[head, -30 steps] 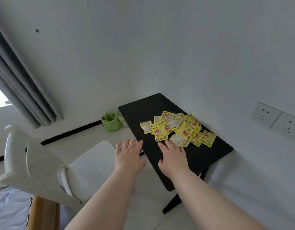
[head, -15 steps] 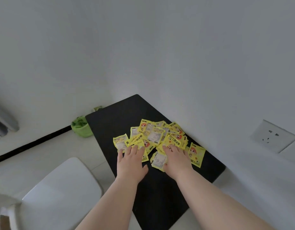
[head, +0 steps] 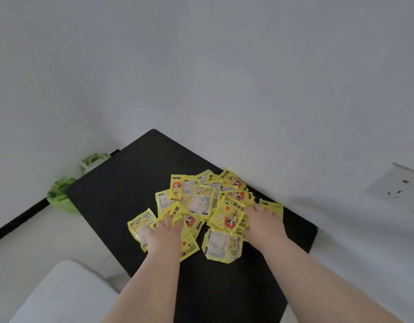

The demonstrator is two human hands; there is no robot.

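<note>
Black surface against white wall, green bin on floor beyond its left edge, socket at right, white chair near-left.

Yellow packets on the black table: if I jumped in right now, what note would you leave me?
Left hand: on the near left part of the packets, fingers bent; I cannot tell whether it grips one.
Right hand: rests open on the heap's right side.
Packets: one loose, overlapping heap on the table.
Done: nothing set apart yet.
Left to do: probably gathering or sorting the whole heap.
</note>
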